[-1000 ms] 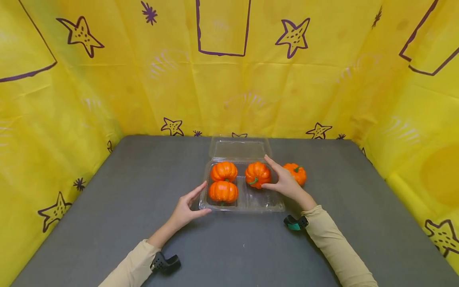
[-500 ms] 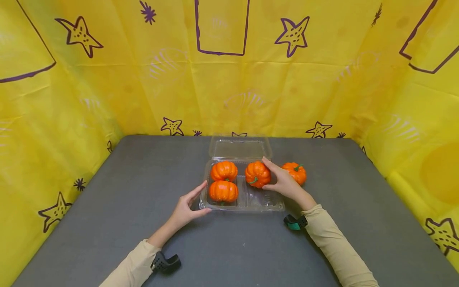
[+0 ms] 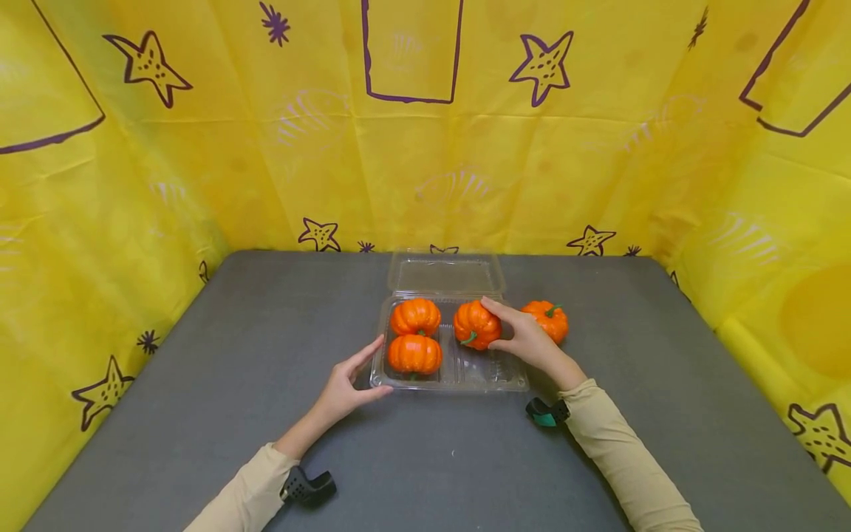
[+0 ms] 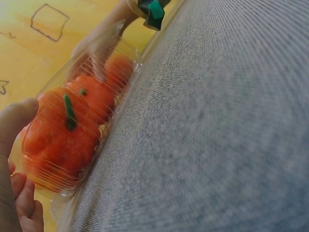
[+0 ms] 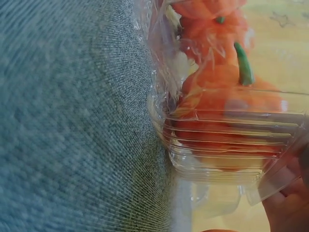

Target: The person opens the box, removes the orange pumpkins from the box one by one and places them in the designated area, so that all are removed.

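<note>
A clear plastic clamshell container [image 3: 448, 380] lies with its lid folded back on the table. Two small orange pumpkins [image 3: 415, 355] sit one behind the other in its left compartment. My left hand [image 3: 339, 391] spreads straight fingers and thumb around the container's left front corner, touching it. At the back of the right compartment is a third pumpkin [image 3: 476, 325], its green stem toward the front. The thumb and fingers of my right hand [image 3: 528, 340] grip this pumpkin from the right. In the right wrist view, a pumpkin [image 5: 227, 116] shows through the ribbed clear wall.
One more pumpkin [image 3: 548, 320] lies on the grey table [image 3: 439, 458] just right of the container, partly behind my right hand. The transparent lid [image 3: 445, 275] extends toward the back. A yellow patterned cloth [image 3: 425, 177] surrounds the table at the back and sides.
My right fingertips have drawn in around the pumpkin in the right compartment, and it has shifted very slightly left. The left hand and the container stay where they were.
</note>
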Demonstrator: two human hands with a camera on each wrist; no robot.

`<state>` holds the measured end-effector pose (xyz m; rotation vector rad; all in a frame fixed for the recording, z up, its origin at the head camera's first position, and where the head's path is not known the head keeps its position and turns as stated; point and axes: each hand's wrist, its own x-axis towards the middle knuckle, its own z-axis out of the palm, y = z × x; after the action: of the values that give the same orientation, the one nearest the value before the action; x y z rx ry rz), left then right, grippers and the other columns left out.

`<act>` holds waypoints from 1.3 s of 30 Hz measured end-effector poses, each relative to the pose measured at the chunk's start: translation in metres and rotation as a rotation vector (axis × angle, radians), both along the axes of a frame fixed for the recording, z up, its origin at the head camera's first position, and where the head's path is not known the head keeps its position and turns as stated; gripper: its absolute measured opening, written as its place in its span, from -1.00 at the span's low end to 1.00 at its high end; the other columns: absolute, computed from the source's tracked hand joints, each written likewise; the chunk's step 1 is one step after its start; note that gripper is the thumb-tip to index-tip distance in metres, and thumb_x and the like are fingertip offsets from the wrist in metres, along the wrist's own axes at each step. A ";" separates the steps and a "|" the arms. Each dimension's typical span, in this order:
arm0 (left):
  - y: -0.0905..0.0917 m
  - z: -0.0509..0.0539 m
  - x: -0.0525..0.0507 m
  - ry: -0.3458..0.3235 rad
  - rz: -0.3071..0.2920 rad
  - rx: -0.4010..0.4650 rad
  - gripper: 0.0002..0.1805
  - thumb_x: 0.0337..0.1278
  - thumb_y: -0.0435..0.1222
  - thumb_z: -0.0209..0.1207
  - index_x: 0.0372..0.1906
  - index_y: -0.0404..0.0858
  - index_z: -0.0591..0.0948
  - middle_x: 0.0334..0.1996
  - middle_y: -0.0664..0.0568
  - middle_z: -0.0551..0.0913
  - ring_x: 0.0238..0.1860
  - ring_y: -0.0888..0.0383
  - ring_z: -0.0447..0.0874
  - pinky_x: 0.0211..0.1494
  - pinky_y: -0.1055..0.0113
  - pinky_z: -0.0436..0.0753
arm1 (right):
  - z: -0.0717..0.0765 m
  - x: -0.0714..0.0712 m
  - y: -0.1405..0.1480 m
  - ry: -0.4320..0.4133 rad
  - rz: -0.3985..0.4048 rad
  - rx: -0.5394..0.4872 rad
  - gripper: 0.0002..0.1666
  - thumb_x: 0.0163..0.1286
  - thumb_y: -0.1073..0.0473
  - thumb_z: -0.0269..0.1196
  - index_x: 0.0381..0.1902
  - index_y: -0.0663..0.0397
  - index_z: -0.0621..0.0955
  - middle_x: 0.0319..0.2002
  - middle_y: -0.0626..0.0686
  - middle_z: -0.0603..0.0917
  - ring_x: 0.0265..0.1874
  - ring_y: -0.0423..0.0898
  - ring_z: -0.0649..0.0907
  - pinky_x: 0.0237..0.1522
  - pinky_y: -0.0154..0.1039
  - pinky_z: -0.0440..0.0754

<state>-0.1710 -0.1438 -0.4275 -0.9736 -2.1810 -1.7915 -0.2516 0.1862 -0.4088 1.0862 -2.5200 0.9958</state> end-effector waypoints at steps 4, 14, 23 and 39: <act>0.001 -0.001 0.001 0.011 0.007 -0.008 -0.21 -0.37 -0.68 0.30 0.14 -0.68 0.21 0.12 -0.49 0.24 0.16 -0.29 0.17 0.20 0.37 0.20 | -0.003 0.000 0.002 0.034 0.000 -0.026 -0.09 -0.22 0.33 0.47 0.17 0.32 0.38 0.14 0.24 0.40 0.08 0.13 0.42 0.02 -0.02 0.39; 0.003 0.002 0.001 0.077 0.070 -0.078 -0.22 -0.40 -0.63 0.35 0.11 -0.67 0.27 0.08 -0.46 0.32 0.12 -0.28 0.26 0.19 0.40 0.22 | -0.005 -0.001 0.006 0.056 -0.005 -0.063 -0.08 -0.31 0.23 0.51 0.11 0.32 0.45 0.08 0.23 0.47 0.01 0.11 0.49 -0.04 -0.05 0.45; 0.002 0.004 0.002 0.098 0.083 -0.096 -0.25 -0.39 -0.61 0.35 0.09 -0.65 0.31 0.09 -0.43 0.33 0.13 -0.26 0.26 0.20 0.39 0.22 | 0.002 0.000 0.011 0.013 -0.039 -0.105 -0.08 -0.34 0.13 0.52 0.08 0.33 0.47 0.03 0.22 0.51 -0.05 0.10 0.53 -0.09 -0.04 0.49; 0.001 0.006 0.003 0.160 0.157 -0.144 -0.32 -0.43 -0.56 0.40 0.01 -0.62 0.41 0.07 -0.39 0.38 0.09 -0.24 0.34 0.20 0.38 0.22 | 0.039 0.014 0.020 -0.323 -0.019 -0.401 -0.22 -0.20 0.52 0.39 0.05 0.59 0.37 0.03 0.39 0.43 -0.06 0.18 0.52 -0.11 -0.23 0.51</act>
<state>-0.1685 -0.1429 -0.4220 -0.9110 -2.2410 -1.4542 -0.2379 0.2058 -0.3695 0.8335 -2.3904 1.6965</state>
